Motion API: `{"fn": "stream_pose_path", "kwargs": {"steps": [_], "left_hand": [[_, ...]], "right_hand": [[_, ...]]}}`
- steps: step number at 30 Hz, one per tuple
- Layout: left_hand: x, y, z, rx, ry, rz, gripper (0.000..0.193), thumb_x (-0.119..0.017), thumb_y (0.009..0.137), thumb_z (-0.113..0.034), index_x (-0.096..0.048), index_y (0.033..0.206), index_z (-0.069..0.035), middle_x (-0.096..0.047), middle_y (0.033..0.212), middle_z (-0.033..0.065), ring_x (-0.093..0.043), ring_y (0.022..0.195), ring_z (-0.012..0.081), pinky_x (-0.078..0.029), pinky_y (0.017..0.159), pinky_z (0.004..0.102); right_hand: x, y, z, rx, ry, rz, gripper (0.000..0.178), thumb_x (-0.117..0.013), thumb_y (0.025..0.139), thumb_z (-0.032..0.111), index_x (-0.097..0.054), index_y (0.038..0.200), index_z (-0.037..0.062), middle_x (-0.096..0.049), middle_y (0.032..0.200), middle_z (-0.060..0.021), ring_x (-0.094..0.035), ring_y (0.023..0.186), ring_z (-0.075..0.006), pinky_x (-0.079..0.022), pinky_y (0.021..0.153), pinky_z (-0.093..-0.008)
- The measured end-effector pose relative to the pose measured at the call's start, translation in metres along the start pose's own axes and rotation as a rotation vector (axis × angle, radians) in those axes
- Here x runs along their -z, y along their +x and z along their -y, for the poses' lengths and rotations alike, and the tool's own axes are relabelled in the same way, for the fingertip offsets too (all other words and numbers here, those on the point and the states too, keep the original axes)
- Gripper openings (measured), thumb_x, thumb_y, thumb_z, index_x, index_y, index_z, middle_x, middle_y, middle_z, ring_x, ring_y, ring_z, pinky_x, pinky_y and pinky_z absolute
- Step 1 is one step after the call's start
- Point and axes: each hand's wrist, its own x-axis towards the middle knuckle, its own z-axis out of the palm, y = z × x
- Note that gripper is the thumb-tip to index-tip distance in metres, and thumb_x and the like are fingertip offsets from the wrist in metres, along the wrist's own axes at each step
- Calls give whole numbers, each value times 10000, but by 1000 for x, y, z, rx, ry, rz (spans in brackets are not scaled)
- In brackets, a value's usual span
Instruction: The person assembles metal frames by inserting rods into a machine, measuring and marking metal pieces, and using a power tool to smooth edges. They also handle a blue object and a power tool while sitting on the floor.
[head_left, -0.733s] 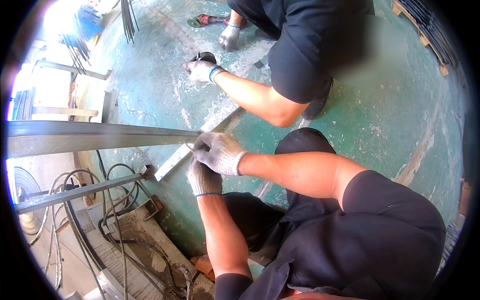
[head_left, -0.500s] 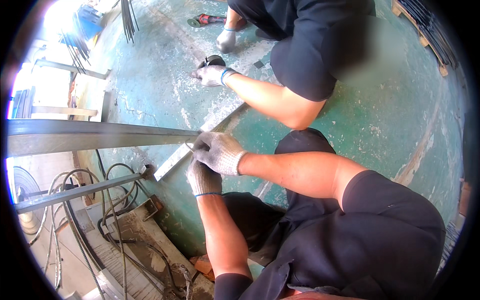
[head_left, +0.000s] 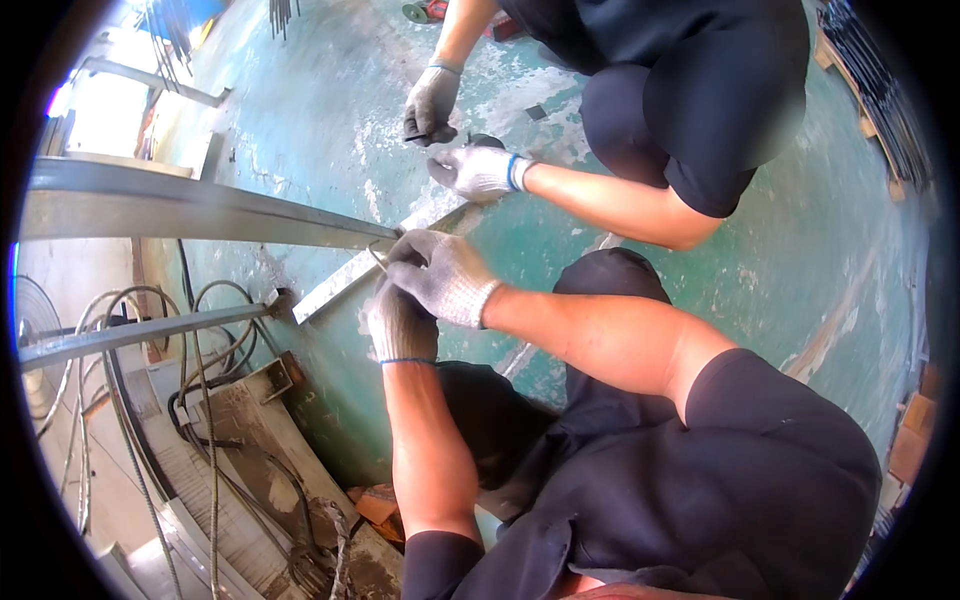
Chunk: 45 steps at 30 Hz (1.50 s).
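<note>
My right hand (head_left: 445, 278), in a grey-palmed white glove, has its thumb and fingers pinched together. A thin curved piece of metal wire (head_left: 377, 258) sticks out from its fingertips. My left hand (head_left: 403, 325), gloved the same way, is closed just below and touches the right hand; whatever it grips is hidden. Both hands are beside the end of a long square steel tube (head_left: 215, 212) that comes in from the left. Under that end, a flat pale metal bar (head_left: 340, 285) lies slantwise on the green floor.
Across from me, a co-worker's gloved hands (head_left: 480, 172) are close together over the bar's far end, with a small dark piece between them. Cables (head_left: 205, 385) loop over a grimy metal base (head_left: 270, 450) at lower left. A second tube (head_left: 150, 335) runs above them. A red power tool (head_left: 430, 11) lies at the top edge.
The co-worker's farther hand has come from beside the red tool toward the other hand, which has shifted right. My hands keep their grip by the tube end; the view has shifted slightly.
</note>
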Motion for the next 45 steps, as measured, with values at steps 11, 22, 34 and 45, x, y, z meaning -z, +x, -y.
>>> {"fn": "stream_pose_path", "kwargs": {"steps": [11, 22, 34, 45], "left_hand": [[16, -2, -18, 159, -338, -29, 287, -705, 866, -86, -699, 1152, -66, -734, 1126, 145, -707, 1027, 292, -543, 865, 354], [7, -1, -5, 122, -257, 24, 307, -683, 894, -65, -685, 1201, -60, -734, 1156, 121, -700, 1075, 238, -532, 902, 329], [-5, 1, 5, 890, -1823, 3, 100, -613, 957, -93, -660, 1037, -55, -597, 780, 20, -521, 596, 138, -403, 527, 271], [22, 7, -31, 1022, -1805, -67, 60, -586, 979, -124, -573, 1012, -75, -462, 703, -18, -361, 520, 97, -256, 467, 256]], "right_hand": [[8, 0, 9, -55, -14, -6, 224, -646, 901, 269, -735, 982, 80, -737, 971, -153, -715, 922, -319, -547, 844, -397], [-1, -1, 1, 21, -46, -24, 236, -642, 896, 286, -738, 964, 82, -734, 980, -157, -714, 936, -334, -550, 852, -416], [12, 12, 5, 8, -100, -54, 200, -671, 890, 247, -734, 963, 72, -738, 950, -162, -718, 897, -329, -555, 826, -406], [23, 56, -38, 204, -706, -219, 173, -715, 824, 155, -738, 996, 164, -679, 952, -123, -664, 946, -343, -533, 848, -464]]}}
